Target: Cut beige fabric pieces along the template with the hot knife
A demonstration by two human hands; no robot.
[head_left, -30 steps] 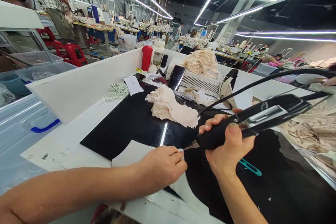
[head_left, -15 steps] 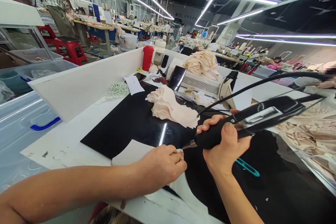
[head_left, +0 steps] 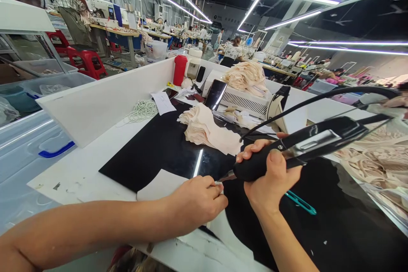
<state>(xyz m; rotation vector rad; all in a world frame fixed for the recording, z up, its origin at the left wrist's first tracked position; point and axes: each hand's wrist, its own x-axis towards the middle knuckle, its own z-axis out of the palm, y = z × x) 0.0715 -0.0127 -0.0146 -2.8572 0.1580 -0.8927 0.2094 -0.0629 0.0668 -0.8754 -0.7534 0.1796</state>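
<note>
My right hand [head_left: 270, 174] is wrapped round a black corded hand tool [head_left: 306, 142] with a silver lever plate; its exact kind I cannot tell. Its narrow metal tip [head_left: 228, 176] points left and ends close to the fingertips of my left hand [head_left: 200, 202]. That hand is closed in a pinch on something small and whitish, mostly hidden by the fingers. A pale sheet [head_left: 161, 185] lies under and beyond my left wrist. Further back, a stack of cream fabric pieces [head_left: 207, 127] rests on the black mat [head_left: 143, 153].
A teal slim tool [head_left: 301, 202] lies right of my right wrist. Behind stand a phone [head_left: 216, 94], a red cup [head_left: 180, 70] and a white machine [head_left: 242, 101] topped with fabric. Cream pieces [head_left: 376, 157] are heaped at right. A low white partition [head_left: 111, 97] borders the table.
My right hand and the black hand tool have shifted slightly left, bringing the tip nearer my left fingers. My left hand keeps its pinch in nearly the same place.
</note>
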